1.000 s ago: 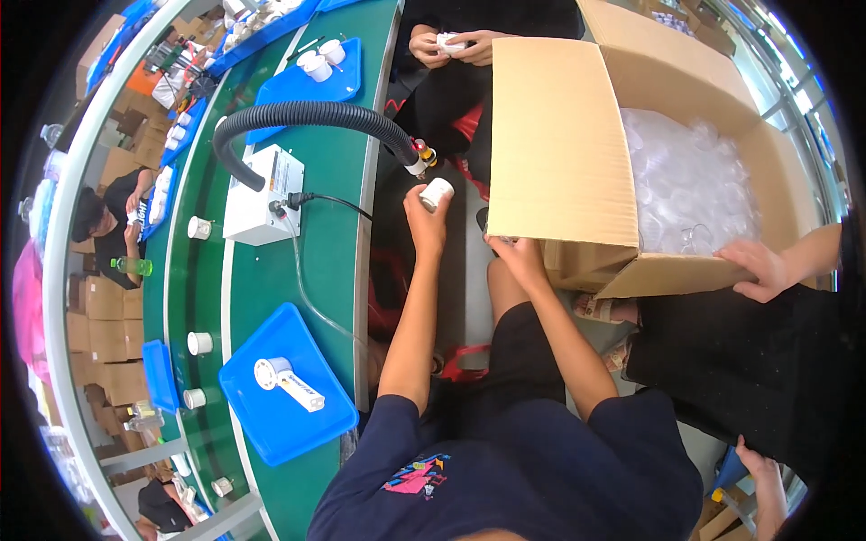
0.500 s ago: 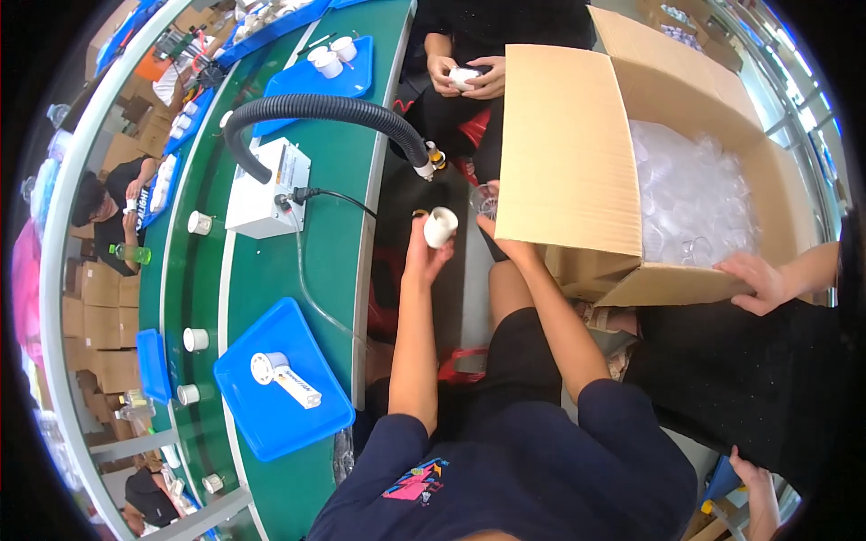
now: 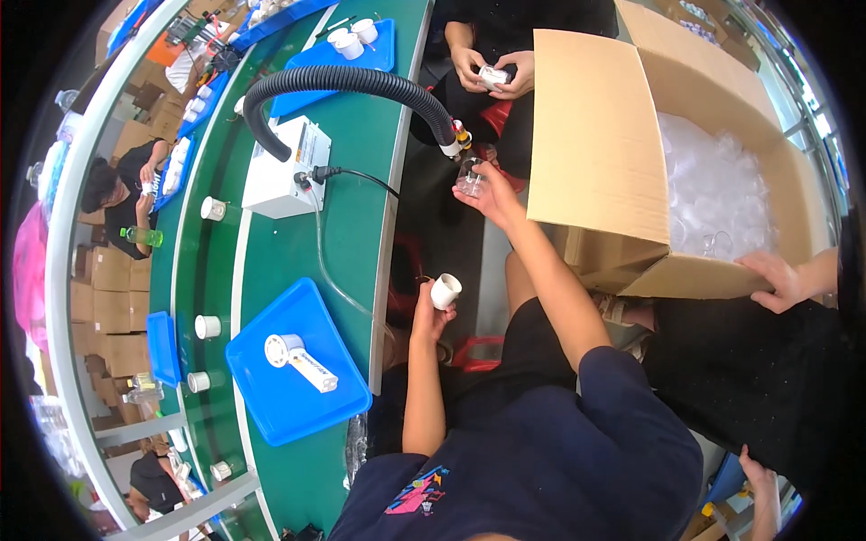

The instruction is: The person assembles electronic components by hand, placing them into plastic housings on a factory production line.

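The left hand [image 3: 429, 311] gripped a small white cap [image 3: 446, 290], held low beside the green table [image 3: 361, 171] edge, clear of the work. The right hand [image 3: 487, 191] held a clear plastic jar [image 3: 470, 178] directly under the nozzle [image 3: 454, 144] of the black corrugated hose [image 3: 347, 83], mouth presented to the tip. The open cardboard box [image 3: 595, 153] of clear jars stood just right, within reach.

Blue trays [image 3: 302, 361]: 4. White cups on belt [image 3: 208, 326]: 4. Cardboard box [image 3: 600, 153]: 1. Black hose [image 3: 352, 83]: 1.
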Demonstrator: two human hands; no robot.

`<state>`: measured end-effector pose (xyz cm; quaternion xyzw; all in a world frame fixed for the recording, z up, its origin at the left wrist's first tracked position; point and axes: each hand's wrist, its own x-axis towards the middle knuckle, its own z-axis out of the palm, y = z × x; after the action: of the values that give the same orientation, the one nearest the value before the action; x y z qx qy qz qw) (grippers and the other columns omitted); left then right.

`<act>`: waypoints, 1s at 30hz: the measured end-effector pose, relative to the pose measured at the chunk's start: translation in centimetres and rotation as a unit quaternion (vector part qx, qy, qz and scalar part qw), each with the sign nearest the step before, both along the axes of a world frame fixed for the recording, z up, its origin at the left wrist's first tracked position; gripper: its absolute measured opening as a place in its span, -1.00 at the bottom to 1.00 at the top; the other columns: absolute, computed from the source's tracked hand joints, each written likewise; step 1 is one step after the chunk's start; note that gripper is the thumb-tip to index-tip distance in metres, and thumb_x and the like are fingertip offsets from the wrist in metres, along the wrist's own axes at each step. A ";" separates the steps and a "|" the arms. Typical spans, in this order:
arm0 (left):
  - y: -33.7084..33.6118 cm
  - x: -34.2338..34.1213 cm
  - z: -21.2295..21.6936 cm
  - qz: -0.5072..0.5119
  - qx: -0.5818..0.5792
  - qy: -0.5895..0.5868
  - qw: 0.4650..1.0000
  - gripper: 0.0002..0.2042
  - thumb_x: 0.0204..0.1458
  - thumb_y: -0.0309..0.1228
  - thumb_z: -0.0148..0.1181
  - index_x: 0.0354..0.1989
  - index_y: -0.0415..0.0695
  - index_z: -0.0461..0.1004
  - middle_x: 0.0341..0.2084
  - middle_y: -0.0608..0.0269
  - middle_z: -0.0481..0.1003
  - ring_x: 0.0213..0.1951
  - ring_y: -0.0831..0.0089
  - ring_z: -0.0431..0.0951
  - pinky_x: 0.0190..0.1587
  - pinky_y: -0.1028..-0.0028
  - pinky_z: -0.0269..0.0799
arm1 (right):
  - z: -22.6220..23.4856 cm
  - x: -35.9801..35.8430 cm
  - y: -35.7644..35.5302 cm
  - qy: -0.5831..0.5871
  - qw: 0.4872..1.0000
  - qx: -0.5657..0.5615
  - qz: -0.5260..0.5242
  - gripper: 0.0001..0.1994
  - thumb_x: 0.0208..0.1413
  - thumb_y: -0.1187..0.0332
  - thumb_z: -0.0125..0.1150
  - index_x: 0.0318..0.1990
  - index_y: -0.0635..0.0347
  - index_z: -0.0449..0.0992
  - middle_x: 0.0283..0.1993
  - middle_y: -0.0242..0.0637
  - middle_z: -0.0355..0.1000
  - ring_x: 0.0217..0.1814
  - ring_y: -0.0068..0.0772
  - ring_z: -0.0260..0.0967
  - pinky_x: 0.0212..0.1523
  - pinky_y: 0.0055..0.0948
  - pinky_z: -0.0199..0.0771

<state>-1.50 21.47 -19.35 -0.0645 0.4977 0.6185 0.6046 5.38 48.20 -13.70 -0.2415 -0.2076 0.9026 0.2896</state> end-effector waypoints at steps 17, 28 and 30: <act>2.1 0.4 5.9 0.055 0.110 0.036 0.992 -0.65 0.26 -0.11 0.05 0.07 -0.07 0.35 -0.21 0.24 0.47 -0.37 0.45 0.44 -0.32 0.46 0.41 | -0.7 0.3 -0.2 -0.296 0.650 0.686 -0.138 -0.39 -0.10 0.46 0.39 0.17 0.20 0.31 0.03 -0.09 0.39 0.09 -0.20 0.41 0.13 -0.30 0.41; 2.1 0.7 11.3 -0.049 0.015 0.440 0.897 -0.50 0.09 -0.43 0.28 0.20 -0.16 0.28 -0.03 0.09 0.45 -0.09 0.45 0.48 -0.15 0.45 0.44 | -2.6 1.7 -0.2 -0.267 0.917 0.298 0.008 -0.58 0.10 0.25 0.37 0.01 0.22 0.36 -0.22 -0.34 0.45 -0.30 -0.57 0.41 -0.29 -0.54 0.44; 2.2 1.0 12.2 -0.081 -0.039 0.567 0.819 -0.50 -0.01 -0.45 0.36 0.14 -0.17 0.36 -0.04 0.06 0.45 -0.08 0.27 0.51 -0.02 0.34 0.44 | -2.8 4.0 -0.7 -0.357 0.861 0.363 0.006 -0.58 0.09 0.23 0.37 0.00 0.23 0.37 -0.25 -0.36 0.44 -0.32 -0.59 0.38 -0.34 -0.57 0.39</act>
<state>-0.50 23.72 -7.13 0.3147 0.7798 0.4744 0.2603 9.40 47.55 -16.45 -0.4235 -0.6111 0.6171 0.2577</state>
